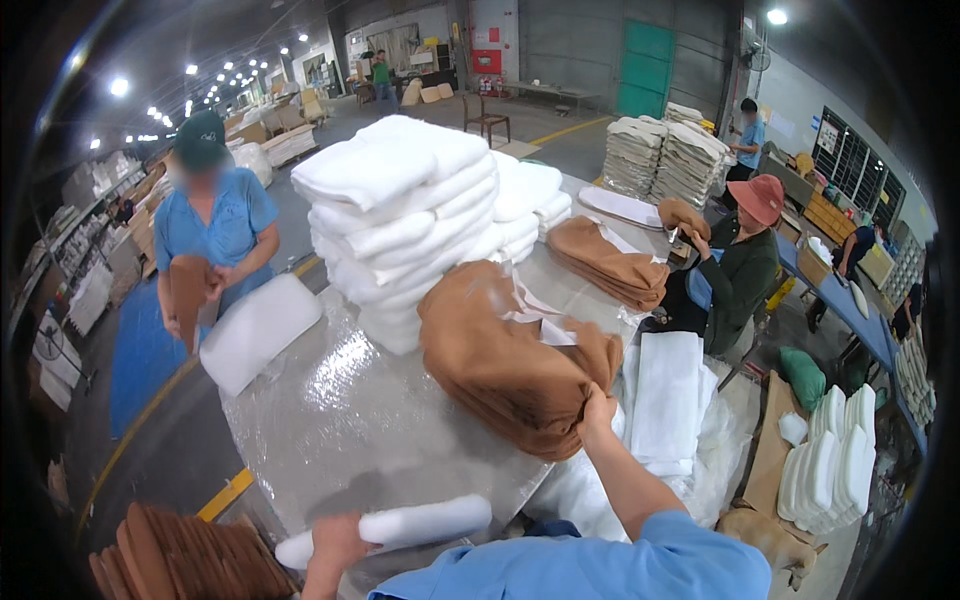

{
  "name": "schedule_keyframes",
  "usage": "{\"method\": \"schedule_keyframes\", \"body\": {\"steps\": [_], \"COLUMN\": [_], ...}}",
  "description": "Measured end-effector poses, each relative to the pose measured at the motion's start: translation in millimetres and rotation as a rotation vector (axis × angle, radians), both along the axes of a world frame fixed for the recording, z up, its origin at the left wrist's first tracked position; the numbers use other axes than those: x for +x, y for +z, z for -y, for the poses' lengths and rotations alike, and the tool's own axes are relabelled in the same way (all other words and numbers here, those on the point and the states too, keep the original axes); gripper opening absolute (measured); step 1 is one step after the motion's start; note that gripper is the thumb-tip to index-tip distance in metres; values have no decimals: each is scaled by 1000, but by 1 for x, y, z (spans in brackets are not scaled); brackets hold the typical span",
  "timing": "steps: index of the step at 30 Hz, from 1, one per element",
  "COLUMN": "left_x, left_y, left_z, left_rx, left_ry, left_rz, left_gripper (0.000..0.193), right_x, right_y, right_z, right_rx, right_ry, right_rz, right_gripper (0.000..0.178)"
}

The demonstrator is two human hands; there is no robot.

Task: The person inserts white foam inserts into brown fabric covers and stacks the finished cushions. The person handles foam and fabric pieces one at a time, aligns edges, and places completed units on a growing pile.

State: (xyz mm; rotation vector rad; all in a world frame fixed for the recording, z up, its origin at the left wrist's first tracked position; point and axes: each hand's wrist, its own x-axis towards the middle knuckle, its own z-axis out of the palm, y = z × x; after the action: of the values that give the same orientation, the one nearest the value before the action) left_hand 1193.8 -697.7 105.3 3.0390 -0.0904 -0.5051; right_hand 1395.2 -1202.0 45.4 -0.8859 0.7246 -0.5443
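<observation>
My left hand (pixel 340 543) is closed around a long white padding piece (pixel 428 520) at the table's near edge, close to my body. With my arm stretched forward, my right hand (pixel 597 415) grips the near right edge of a brown fabric cover (pixel 570 395). That cover belongs to a thick pile of brown covers (pixel 490 370) on the table, with pale strips showing at its top. Behind the pile rises a tall stack of folded white padding (pixel 400 215).
Plastic sheeting covers the grey table (pixel 350 430). At left, a co-worker (pixel 215 230) holds a brown piece beside a white pad (pixel 262 330). Another person (pixel 735 265) sits at right handling brown fabric. Brown cushions (pixel 185 560) stand lower left; white pads (pixel 830 460) and a tan dog (pixel 765 540) are lower right.
</observation>
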Motion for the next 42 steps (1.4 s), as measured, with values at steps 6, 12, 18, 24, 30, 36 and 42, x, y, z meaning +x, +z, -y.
{"method": "schedule_keyframes", "body": {"steps": [6, 12, 18, 24, 30, 36, 42], "left_x": [2, 3, 26, 52, 62, 79, 69], "left_y": [-3, 0, 26, 37, 65, 70, 68], "left_z": [-9, -14, 15, 38, 80, 103, 100], "left_rx": [5, -66, -31, 52, 137, 219, 140], "left_ry": [102, 142, 179, 245, 345, 394, 431], "left_rz": [-92, -70, -96, -164, -226, -303, -204], "left_gripper": [50, 62, 53, 52, 53, 57, 62], "right_x": [-10, -15, 91, 239, 337, 405, 391], "right_y": [6, 13, -13, -25, -55, -63, -72], "right_z": [-6, 88, 226, 319, 349, 367, 365], "right_rx": [16, -53, -119, -156, 55, -295, 60], "right_ry": [263, 665, 428, 165, 101, -110, 186], "right_rz": [-43, -437, -443, -395, -388, -664, -408], "right_gripper": [68, 99, 111, 147, 141, 80, 81]}}
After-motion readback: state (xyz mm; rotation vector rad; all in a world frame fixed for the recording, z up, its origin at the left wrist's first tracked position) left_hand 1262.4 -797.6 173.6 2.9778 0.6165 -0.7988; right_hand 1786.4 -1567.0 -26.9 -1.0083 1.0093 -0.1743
